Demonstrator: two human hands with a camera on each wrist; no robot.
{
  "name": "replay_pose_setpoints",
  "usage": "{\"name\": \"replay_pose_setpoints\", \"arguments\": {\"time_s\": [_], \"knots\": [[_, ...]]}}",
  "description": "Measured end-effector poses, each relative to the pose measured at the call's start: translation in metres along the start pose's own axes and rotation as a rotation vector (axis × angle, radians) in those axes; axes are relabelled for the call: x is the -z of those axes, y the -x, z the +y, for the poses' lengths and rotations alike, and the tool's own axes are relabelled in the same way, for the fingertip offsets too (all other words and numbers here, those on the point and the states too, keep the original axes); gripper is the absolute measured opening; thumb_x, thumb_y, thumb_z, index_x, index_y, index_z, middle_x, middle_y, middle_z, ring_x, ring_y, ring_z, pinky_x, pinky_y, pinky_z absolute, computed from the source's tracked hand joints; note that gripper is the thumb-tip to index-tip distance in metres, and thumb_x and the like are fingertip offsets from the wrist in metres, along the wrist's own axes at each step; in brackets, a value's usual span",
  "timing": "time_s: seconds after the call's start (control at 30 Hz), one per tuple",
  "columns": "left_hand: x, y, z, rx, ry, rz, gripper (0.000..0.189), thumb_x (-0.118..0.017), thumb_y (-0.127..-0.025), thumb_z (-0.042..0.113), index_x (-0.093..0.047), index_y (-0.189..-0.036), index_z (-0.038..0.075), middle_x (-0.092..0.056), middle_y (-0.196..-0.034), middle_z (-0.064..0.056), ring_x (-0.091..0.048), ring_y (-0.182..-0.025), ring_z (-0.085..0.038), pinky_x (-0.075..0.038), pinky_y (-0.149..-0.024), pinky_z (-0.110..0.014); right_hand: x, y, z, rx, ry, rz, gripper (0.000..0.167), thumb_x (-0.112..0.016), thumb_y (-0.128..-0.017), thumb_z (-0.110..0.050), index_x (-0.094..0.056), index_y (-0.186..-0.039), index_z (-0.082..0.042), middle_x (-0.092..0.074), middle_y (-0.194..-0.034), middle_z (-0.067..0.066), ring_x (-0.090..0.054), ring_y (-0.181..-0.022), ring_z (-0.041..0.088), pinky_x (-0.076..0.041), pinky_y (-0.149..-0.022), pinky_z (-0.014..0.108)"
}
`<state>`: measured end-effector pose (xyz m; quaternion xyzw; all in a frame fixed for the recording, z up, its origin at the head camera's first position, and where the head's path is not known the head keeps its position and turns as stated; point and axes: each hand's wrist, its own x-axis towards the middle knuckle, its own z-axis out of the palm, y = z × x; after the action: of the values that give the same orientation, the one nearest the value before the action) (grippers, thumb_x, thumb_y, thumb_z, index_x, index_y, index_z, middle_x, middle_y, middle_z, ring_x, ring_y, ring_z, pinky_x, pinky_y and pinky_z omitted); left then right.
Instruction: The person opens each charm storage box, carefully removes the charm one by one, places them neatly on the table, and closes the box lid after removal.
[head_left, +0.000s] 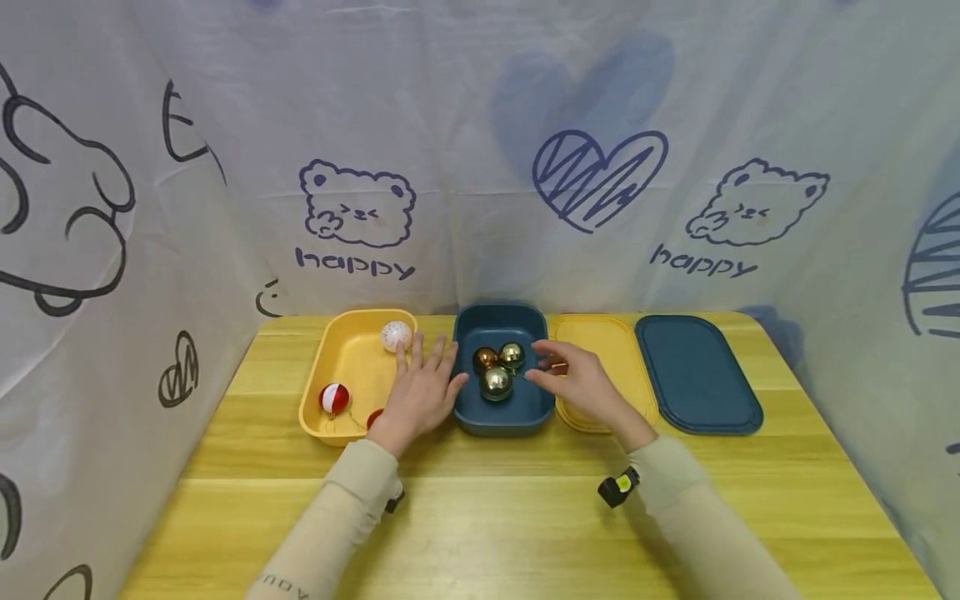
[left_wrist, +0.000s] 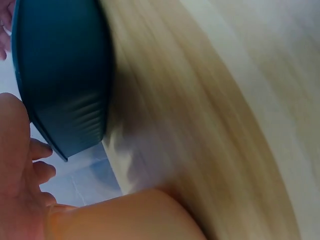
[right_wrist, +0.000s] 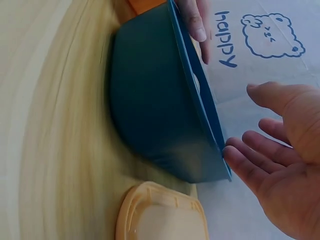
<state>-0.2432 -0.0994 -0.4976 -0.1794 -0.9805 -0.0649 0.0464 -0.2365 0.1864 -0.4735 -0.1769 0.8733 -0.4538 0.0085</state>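
Note:
In the head view, a blue box (head_left: pixel 501 423) holds a copper bauble (head_left: pixel 483 360), a small gold bauble (head_left: pixel 512 355) and a larger gold bauble (head_left: pixel 496 385). My left hand (head_left: pixel 423 393), fingers spread, hovers over the adjoining walls of the blue box and the yellow box (head_left: pixel 352 340). Inside the yellow box are a white speckled bauble (head_left: pixel 395 335), a red-and-white bauble (head_left: pixel 334 398) and a red bauble (head_left: pixel 374 418), partly hidden by that hand. At the blue box's right rim is my right hand (head_left: pixel 583 381), thumb apart from its fingers, with nothing held.
A yellow lid (head_left: pixel 611 367) lies right of the blue box, partly beneath my right hand. Farther right lies a blue lid (head_left: pixel 699 375). Behind the wooden table (head_left: pixel 495 517) hangs a printed white cloth (head_left: pixel 465 108), which also runs along both sides.

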Motion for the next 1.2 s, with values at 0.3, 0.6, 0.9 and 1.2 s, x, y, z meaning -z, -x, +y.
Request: {"name": "replay_pose_setpoints", "arguments": {"time_s": [0.3,0.6,0.9,1.2], "knots": [[-0.008,-0.001,-0.003,-0.014,-0.034,-0.003,0.063,-0.032,-0.115,0.045,-0.035,-0.165,0.008,-0.028,-0.174,-0.012,-0.016,-0.162,-0.047,-0.010,-0.128,-0.071,-0.018,-0.019,-0.006,0.027,0.053,-0.085,0.056,-0.076,-0.099,-0.023,-0.058,-0.147,0.000,-0.064,-0.143,0.022,-0.067,-0.122,0.037,-0.058,-0.101,0.052],[-0.009,-0.003,-0.003,-0.027,-0.004,-0.018,0.064,-0.029,-0.115,0.045,-0.030,-0.166,0.007,-0.029,-0.173,-0.015,-0.013,-0.162,-0.047,-0.010,-0.129,-0.069,-0.034,-0.033,-0.008,0.012,0.177,-0.133,0.055,-0.080,-0.096,-0.022,-0.062,-0.142,-0.001,-0.068,-0.137,0.018,-0.070,-0.118,0.033,-0.058,-0.101,0.048],[-0.009,-0.003,-0.005,-0.018,-0.002,-0.013,0.065,-0.029,-0.115,0.046,-0.031,-0.166,0.007,-0.029,-0.173,-0.017,-0.015,-0.162,-0.047,-0.010,-0.129,-0.069,-0.034,-0.041,-0.008,-0.033,0.210,-0.198,0.057,-0.083,-0.092,-0.016,-0.062,-0.142,0.002,-0.070,-0.132,0.019,-0.070,-0.116,0.033,-0.060,-0.099,0.043],[-0.013,-0.002,-0.006,-0.014,-0.003,-0.002,0.064,-0.030,-0.115,0.046,-0.033,-0.166,0.007,-0.032,-0.172,-0.018,-0.019,-0.162,-0.046,-0.011,-0.129,-0.068,-0.032,-0.050,-0.010,-0.045,0.248,-0.296,0.050,-0.085,-0.090,-0.015,-0.067,-0.134,0.000,-0.073,-0.124,0.016,-0.072,-0.112,0.030,-0.060,-0.097,0.042]]}}
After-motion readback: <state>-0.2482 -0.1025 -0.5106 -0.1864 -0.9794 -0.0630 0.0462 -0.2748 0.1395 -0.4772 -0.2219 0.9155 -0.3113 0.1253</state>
